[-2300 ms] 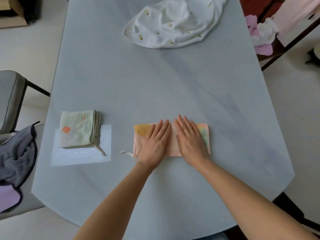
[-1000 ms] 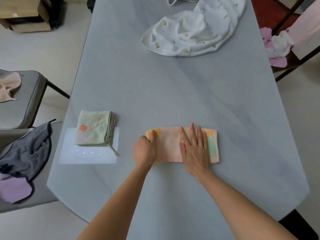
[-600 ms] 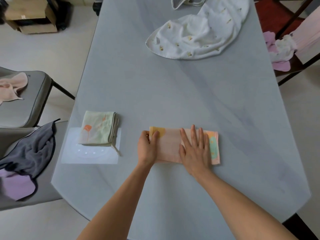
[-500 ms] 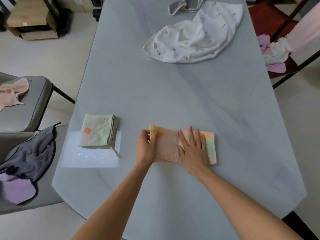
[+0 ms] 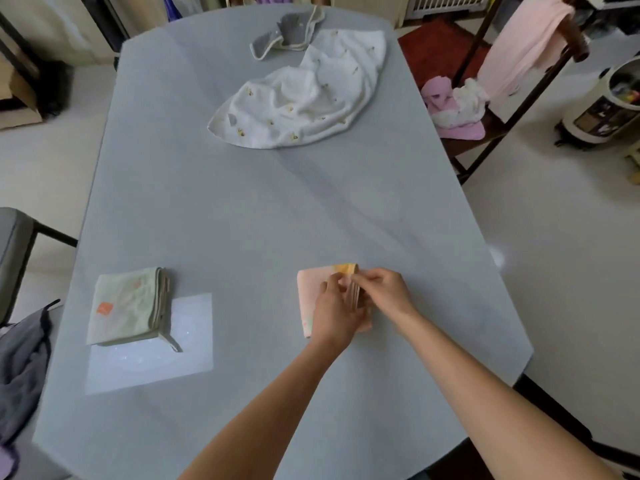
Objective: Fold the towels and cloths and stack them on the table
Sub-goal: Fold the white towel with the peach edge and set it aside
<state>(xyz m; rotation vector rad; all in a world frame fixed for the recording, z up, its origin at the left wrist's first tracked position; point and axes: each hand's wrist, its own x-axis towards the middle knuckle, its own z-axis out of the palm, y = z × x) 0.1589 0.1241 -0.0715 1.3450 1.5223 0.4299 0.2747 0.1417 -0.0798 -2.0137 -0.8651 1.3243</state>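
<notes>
Table (image 5: 263,216): a smooth, pale grey-blue top with cut corners and faint marbled streaks is shown; all cloths listed below, except the chair cloths, are borne on it.
White cloth (image 5: 304,98): a large, soft, crumpled sheet with small yellow motifs is spread unfolded at the far end.
Grey cloth (image 5: 287,29): a small rumpled piece with a pale trim is seen just beyond the white cloth, touching it.
Green towel (image 5: 126,304): a folded square of fine terry with an orange print is laid near the left edge, partly over a white sheet (image 5: 180,341).
Pink towel (image 5: 317,289): a folded rectangle with a yellow corner is placed near the front centre.
Left hand (image 5: 334,315): laid on the pink towel, its fingers curled over the folded edge.
Right hand (image 5: 382,291): the layered right edge of the pink towel is pinched by its fingertips.
Chair cloths (image 5: 20,368): dark grey fabric is draped over a seat at the left.
</notes>
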